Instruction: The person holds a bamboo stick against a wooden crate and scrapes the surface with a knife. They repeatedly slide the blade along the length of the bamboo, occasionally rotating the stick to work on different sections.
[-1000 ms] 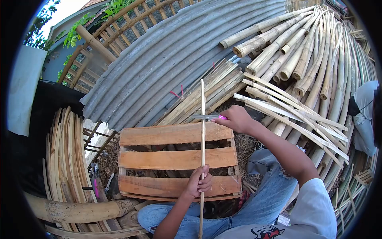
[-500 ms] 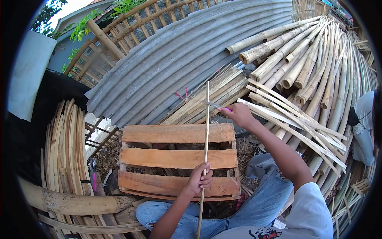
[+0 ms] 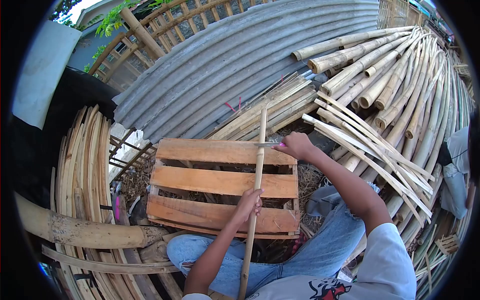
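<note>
A long thin bamboo strip (image 3: 258, 172) stands nearly upright in front of me, its lower end by my lap. My left hand (image 3: 248, 204) is wrapped round its lower half. My right hand (image 3: 296, 146) grips a knife (image 3: 269, 144) by its pink handle, most of which is hidden in the fingers. The blade lies across the strip in its upper part. Behind the strip is a low wooden slatted crate (image 3: 202, 180).
Split bamboo strips (image 3: 372, 147) fan out at the right beside a big pile of bamboo poles (image 3: 395, 90). More strips (image 3: 82, 170) stand left, near a thick bamboo pole (image 3: 95, 230). Corrugated sheeting (image 3: 215, 70) lies behind. Another person (image 3: 454, 172) is at the far right.
My right hand and the knife have moved down along the strip, nearer my left hand. The strip leans a little more, and the view has shifted slightly.
</note>
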A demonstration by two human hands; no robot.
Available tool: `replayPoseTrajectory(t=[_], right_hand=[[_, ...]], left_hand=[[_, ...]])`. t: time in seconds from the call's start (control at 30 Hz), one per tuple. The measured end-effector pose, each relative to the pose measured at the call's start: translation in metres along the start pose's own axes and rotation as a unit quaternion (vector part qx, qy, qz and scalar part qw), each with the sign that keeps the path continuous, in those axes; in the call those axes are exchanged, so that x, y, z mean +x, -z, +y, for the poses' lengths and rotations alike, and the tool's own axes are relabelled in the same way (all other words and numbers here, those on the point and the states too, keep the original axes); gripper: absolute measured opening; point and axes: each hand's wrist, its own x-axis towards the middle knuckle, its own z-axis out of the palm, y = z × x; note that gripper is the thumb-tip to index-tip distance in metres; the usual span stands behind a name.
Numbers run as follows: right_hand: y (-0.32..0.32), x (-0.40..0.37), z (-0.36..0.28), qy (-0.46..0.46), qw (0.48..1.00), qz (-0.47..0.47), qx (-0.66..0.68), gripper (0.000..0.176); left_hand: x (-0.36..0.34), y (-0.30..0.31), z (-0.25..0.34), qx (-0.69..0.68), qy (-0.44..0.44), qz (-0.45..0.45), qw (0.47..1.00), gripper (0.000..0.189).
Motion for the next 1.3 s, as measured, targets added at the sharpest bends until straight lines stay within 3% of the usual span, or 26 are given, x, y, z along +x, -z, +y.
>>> replayPoseTrajectory(t=[0.07, 0.13, 0.17, 0.2, 0.23, 0.47, 0.63, 0.7, 0.9, 1.03, 1.3], right_hand=[[-0.007, 0.001, -0.002, 0.019, 1.000, -0.002, -0.019, 0.066], [-0.008, 0.001, -0.004, 0.016, 1.000, 0.001, -0.025, 0.066], [-0.006, 0.002, -0.004, 0.016, 1.000, 0.002, -0.025, 0.066], [-0.004, 0.003, -0.005, 0.012, 1.000, -0.002, -0.019, 0.065], [-0.002, 0.003, -0.005, 0.007, 1.000, -0.005, -0.012, 0.065], [-0.007, 0.002, -0.003, -0.012, 1.000, 0.012, -0.014, 0.067], [-0.015, -0.003, -0.001, -0.001, 0.999, 0.005, -0.043, 0.065], [-0.017, -0.005, -0.002, -0.015, 0.998, -0.039, -0.043, 0.064], [-0.027, 0.001, -0.003, -0.012, 0.999, -0.031, -0.026, 0.063], [-0.006, 0.000, -0.010, -0.011, 0.999, -0.024, -0.042, 0.062], [-0.016, 0.000, -0.012, -0.027, 0.998, -0.064, -0.006, 0.062]], left_hand=[[-0.005, -0.001, 0.002, 0.063, -0.032, 0.047, 0.996, 0.027], [-0.015, -0.005, 0.012, 0.331, -0.099, 0.112, 0.932, 0.026], [-0.016, -0.006, 0.012, 0.331, -0.100, 0.112, 0.932, 0.026], [-0.015, -0.009, 0.011, 0.511, -0.175, 0.197, 0.818, 0.026], [-0.014, -0.012, 0.010, 0.661, -0.238, 0.271, 0.658, 0.027], [-0.008, -0.013, 0.006, 0.663, -0.292, 0.269, 0.635, 0.024], [-0.007, -0.012, -0.006, 0.674, -0.319, 0.294, 0.599, 0.033], [-0.005, -0.016, -0.005, 0.663, -0.311, 0.303, 0.610, 0.031], [0.008, -0.010, 0.007, 0.635, -0.287, 0.262, 0.668, 0.034], [0.011, -0.009, 0.006, 0.647, -0.311, 0.288, 0.634, 0.028], [0.018, -0.008, -0.001, 0.642, -0.334, 0.301, 0.621, 0.027]])
